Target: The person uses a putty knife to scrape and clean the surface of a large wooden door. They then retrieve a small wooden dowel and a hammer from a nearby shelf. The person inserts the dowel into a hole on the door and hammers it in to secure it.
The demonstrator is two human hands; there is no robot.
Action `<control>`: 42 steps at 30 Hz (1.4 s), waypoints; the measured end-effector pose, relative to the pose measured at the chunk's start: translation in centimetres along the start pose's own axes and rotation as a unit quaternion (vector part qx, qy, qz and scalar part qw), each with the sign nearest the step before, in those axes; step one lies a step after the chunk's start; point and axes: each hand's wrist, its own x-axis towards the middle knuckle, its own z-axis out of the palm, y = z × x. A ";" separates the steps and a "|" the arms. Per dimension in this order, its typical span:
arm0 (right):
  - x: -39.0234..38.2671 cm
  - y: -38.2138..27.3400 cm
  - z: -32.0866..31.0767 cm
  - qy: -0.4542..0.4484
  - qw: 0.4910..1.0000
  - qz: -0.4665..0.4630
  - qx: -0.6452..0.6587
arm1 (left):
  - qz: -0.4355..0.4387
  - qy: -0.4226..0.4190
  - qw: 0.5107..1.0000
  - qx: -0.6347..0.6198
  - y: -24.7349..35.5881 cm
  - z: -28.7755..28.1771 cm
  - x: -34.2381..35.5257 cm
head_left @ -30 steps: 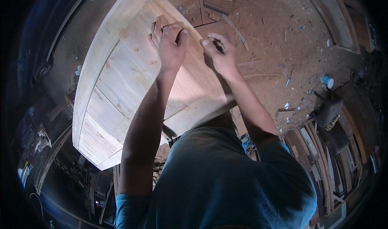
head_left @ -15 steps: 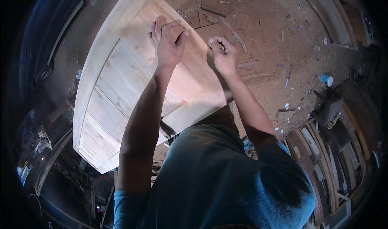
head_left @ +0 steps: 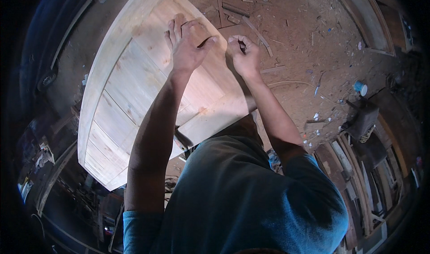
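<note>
A large pale wooden door (head_left: 127, 81), framed and set with several planks, lies in front of me. My left hand (head_left: 186, 52) rests on its face near the right edge, fingers spread and thumb stretched toward that edge. Just beyond the edge, my right hand (head_left: 245, 56) is curled with thumb and fingertips together, close to the left thumb. What the right fingers hold, if anything, is hidden. A dark-handled tool (head_left: 181, 142), its kind unclear, shows at the door's near edge beside my body.
Wood offcuts (head_left: 235, 12) and scraps litter the brown floor (head_left: 295, 43). A spool with blue winding (head_left: 360, 88) lies to the right. Stacked boards (head_left: 358, 178) fill the lower right, and a framed panel (head_left: 365, 16) stands at the upper right. A dark vehicle (head_left: 49, 30) is at the left.
My right hand has shifted slightly left and its fingers sit nearer the left thumb. My left hand stays on the door, its thumb reaching a little farther right.
</note>
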 end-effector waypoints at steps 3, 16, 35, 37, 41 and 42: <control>0.1 0.2 0.2 0.002 1.000 -0.007 -0.007 | -0.028 -0.011 0.999 0.020 0.7 -0.3 -0.2; -0.3 -0.5 -0.2 0.013 0.998 0.009 0.061 | 0.121 -0.062 0.978 0.158 1.4 -1.9 -1.7; -0.1 0.3 -1.2 0.017 0.999 -0.033 0.036 | -0.035 -0.037 0.999 -0.017 1.1 -3.9 1.1; -1.9 -2.0 -0.9 0.005 0.998 -0.037 0.053 | -0.070 -0.002 0.988 -0.135 2.6 -6.2 -0.5; -6.7 -9.0 1.4 -0.104 0.979 -0.047 0.167 | -0.197 -0.007 0.897 -0.395 5.8 -11.0 -6.7; -7.9 -10.1 2.2 -0.142 0.973 -0.045 0.178 | -0.223 -0.022 0.884 -0.410 6.6 -13.1 -8.1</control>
